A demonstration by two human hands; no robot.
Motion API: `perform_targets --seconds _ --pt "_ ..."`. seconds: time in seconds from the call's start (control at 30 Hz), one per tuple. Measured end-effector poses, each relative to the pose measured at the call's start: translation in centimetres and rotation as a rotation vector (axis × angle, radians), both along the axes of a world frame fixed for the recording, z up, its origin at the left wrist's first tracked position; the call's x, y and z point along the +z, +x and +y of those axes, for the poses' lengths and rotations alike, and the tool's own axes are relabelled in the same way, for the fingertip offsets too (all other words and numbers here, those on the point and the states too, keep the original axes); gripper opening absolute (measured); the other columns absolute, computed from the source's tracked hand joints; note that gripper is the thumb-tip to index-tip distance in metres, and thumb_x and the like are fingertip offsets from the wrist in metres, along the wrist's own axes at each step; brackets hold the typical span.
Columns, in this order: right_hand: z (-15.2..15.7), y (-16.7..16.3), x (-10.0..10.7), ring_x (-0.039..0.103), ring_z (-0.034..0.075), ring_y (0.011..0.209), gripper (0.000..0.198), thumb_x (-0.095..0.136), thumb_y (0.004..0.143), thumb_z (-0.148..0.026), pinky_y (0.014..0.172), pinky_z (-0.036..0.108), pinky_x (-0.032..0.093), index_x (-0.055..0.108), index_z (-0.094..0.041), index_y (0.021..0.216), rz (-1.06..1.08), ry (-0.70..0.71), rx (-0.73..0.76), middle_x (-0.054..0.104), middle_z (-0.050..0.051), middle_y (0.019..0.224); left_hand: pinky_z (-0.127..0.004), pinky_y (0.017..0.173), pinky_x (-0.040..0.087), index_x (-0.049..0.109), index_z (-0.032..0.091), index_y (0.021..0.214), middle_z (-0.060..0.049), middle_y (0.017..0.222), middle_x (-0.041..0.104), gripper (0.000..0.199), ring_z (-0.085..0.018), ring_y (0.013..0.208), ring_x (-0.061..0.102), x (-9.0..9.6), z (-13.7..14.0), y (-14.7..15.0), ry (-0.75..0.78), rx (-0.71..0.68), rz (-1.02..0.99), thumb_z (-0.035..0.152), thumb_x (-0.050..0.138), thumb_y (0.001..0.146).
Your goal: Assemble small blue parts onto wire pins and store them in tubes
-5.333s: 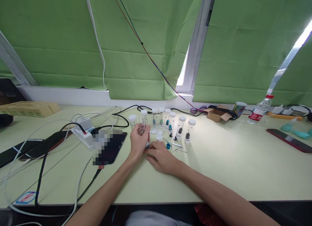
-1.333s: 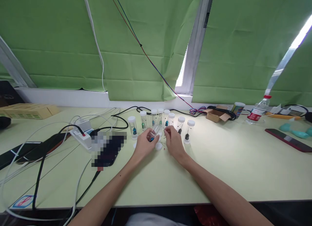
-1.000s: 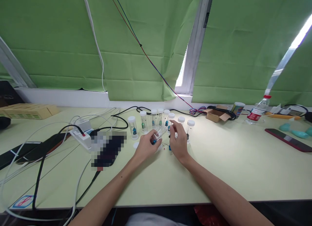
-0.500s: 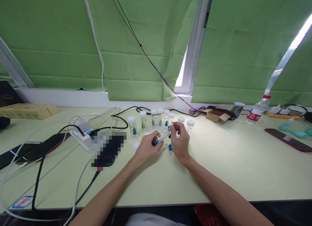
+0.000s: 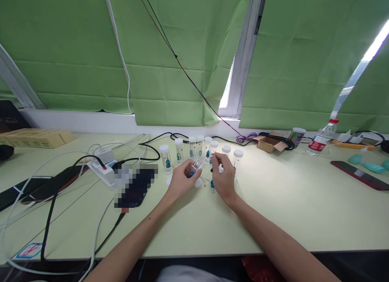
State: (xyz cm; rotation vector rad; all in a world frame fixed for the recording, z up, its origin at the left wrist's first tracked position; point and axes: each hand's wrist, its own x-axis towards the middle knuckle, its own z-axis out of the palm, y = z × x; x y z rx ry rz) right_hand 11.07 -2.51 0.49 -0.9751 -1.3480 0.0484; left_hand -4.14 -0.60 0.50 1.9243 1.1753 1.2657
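Note:
My left hand (image 5: 184, 180) is wrapped round a clear plastic tube (image 5: 198, 163), tilted with its upper end to the right; something dark blue shows at its lower end. Just to the right, my right hand (image 5: 224, 176) has its thumb and forefinger pinched near a thin, short piece, too small to make out. Below the fingers a small blue part (image 5: 212, 184) with thin leads lies on the table. A white round cap (image 5: 198, 182) lies beneath my left hand. Several white-capped tubes stand upright behind both hands, among them one tube (image 5: 166, 159) with a blue part inside.
A white power strip (image 5: 101, 172) with tangled cables and a blurred dark device (image 5: 138, 189) lie to the left. An open cardboard box (image 5: 270, 143), a water bottle (image 5: 322, 138) and a red-edged phone (image 5: 358, 174) are on the right. Green blinds (image 5: 182, 91) hang behind the table.
My left hand has turned the tube more upright and drawn its upper end away from my right fingers. The white cap beneath it now shows. My right hand has barely moved.

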Motion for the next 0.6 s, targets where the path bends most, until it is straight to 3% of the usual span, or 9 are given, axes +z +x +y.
perform_targets --seconds 0.17,0.33,0.6 --pt "0.6 -0.1 -0.9 0.055 0.017 0.080 0.014 0.046 0.095 -0.025 0.075 0.032 0.046 0.059 -0.019 0.095 -0.126 -0.084 0.063 0.062 0.005 0.088 -0.023 0.045 0.037 0.052 0.020 0.083 0.005 0.061 0.051 0.029 -0.009 0.043 0.047 0.4 0.1 -0.2 -0.148 -0.011 -0.266 0.046 0.066 0.078" --pt "0.8 -0.4 -2.2 0.055 0.023 0.095 0.007 0.059 0.088 -0.023 0.086 0.039 0.045 0.061 -0.020 0.094 -0.425 -0.288 0.193 0.063 0.007 0.092 -0.022 0.044 0.041 0.051 0.020 0.080 0.005 0.061 0.054 0.035 -0.009 0.044 0.049 0.7 0.1 -0.2 -0.225 -0.012 -0.467 0.049 0.070 0.075" --pt "0.3 -0.6 -2.8 0.052 0.028 0.106 0.027 0.070 0.081 -0.028 0.091 0.044 0.040 0.061 -0.021 0.106 -0.648 -0.458 0.216 0.060 0.009 0.104 -0.021 0.043 0.042 0.056 0.018 0.083 0.003 0.066 0.055 0.043 -0.008 0.044 0.051 0.7 0.1 -0.3 -0.290 -0.034 -0.565 0.061 0.064 0.077"
